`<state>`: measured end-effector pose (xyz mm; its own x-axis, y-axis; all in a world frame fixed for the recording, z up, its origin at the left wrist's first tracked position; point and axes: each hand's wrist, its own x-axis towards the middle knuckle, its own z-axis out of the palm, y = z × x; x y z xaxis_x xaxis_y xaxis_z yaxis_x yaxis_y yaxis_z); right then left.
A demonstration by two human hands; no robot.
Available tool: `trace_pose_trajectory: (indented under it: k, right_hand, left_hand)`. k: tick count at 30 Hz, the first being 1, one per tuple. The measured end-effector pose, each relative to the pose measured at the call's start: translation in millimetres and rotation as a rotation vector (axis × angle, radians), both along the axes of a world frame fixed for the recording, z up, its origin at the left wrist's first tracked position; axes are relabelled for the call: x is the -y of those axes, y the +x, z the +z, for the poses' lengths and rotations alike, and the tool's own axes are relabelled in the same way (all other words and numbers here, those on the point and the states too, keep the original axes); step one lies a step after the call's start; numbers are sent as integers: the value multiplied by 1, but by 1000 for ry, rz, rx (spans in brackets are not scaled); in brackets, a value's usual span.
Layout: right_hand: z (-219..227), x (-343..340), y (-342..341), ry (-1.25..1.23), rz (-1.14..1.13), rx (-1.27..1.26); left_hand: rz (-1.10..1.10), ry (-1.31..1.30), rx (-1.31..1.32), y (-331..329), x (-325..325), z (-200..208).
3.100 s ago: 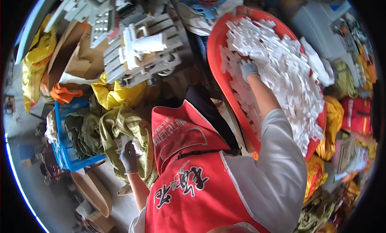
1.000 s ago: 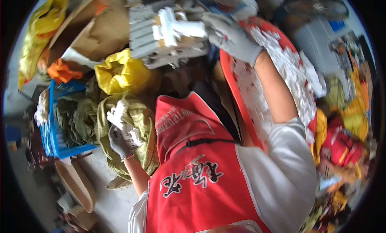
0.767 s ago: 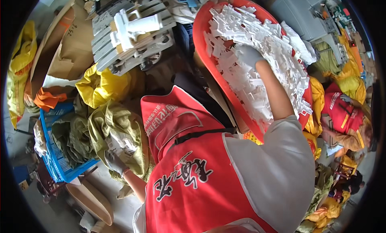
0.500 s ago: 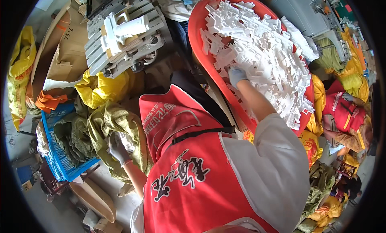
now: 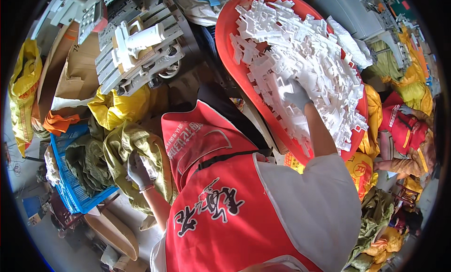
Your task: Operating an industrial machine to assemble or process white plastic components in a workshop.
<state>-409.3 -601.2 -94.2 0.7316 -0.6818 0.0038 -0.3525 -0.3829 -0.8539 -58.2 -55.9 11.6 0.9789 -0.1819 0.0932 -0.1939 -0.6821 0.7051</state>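
Note:
My right hand point(image 5: 298, 94), in a grey glove, reaches into a long red tub point(image 5: 224, 43) heaped with white plastic gun-shaped pieces point(image 5: 324, 70). Its fingers are closed on one bright white piece point(image 5: 283, 88) at the top of the heap. Down on the left, my gloved left hand point(image 5: 137, 171) is at the mouth of an olive woven sack point(image 5: 117, 147). Its fingers look closed on the sack's edge, though the folds partly hide them. Some white pieces point(image 5: 150, 166) show in the sack beside that hand.
A slatted metal machine table point(image 5: 110, 61) carries a white gun-shaped piece point(image 5: 141, 39) at upper left. Below it stand a yellow sack point(image 5: 115, 105) and a blue plastic basket point(image 5: 68, 178) with olive sacking. At the right, another person in a red vest point(image 5: 399, 126) is among yellow sacks.
My right hand has moved right and slightly down over the heap, onto a white piece. The left hand stays at the sack. A metal machine part now shows at the upper left.

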Motion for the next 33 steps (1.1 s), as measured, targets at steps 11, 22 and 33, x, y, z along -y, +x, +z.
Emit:
trace_pose_trajectory:
  k: [11,22,33]
  right_hand:
    - [69,-27,0,-524,366,-917]
    - [53,-16,38,487,-192,209]
    - [191,-63,171,560,-40,579]
  left_hand:
    - [-227,-26,367,37,86,91]
    - [-583,-7,688,87,194,182]
    - [-620,-118,437,105,227,190]
